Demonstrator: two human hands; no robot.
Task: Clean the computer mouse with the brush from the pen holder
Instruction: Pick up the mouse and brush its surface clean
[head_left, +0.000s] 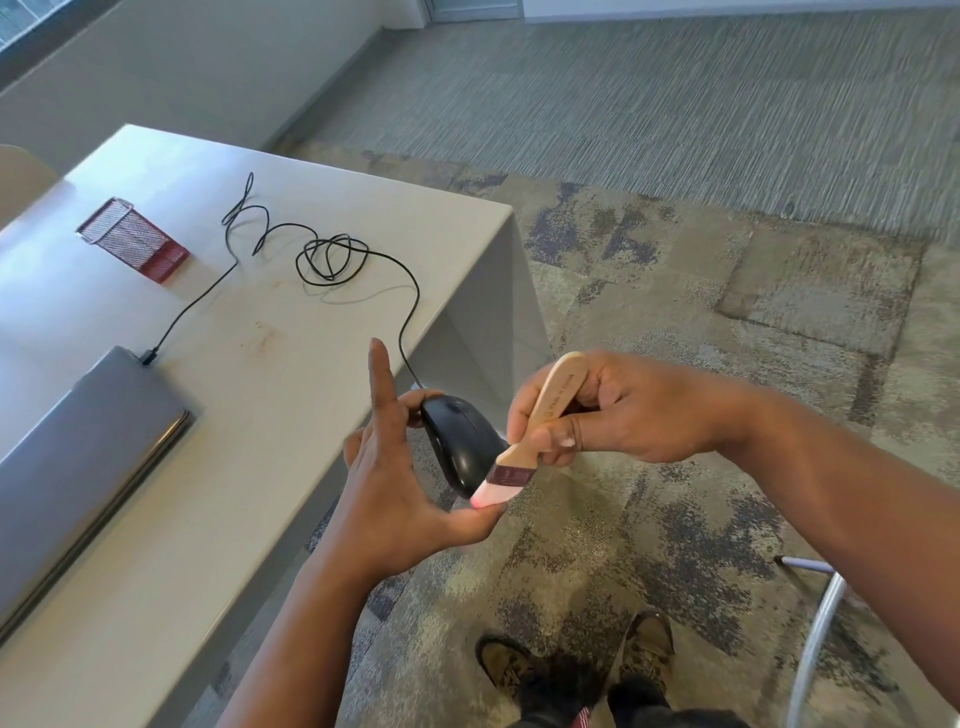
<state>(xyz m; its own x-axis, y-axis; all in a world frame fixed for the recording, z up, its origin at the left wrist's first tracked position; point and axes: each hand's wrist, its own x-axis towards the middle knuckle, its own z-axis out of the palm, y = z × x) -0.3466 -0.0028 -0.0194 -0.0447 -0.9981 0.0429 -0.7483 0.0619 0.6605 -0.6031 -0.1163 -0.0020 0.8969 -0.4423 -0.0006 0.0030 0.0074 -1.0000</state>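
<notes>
My left hand (395, 483) holds a black wired computer mouse (460, 441) off the table's right edge, thumb under its rear end, index finger pointing up. My right hand (618, 410) grips the pale wooden handle of a flat brush (524, 441). The brush's light bristles touch the rear of the mouse and glow red. The red mesh pen holder (137, 241) lies tipped on its side at the table's far left, away from both hands.
The mouse's black cable (332, 260) loops over the grey table (249, 415) to a closed grey laptop (88, 457) at the left. A chair's metal leg (815, 639) stands at the lower right. My shoes (576, 665) are on patterned carpet below.
</notes>
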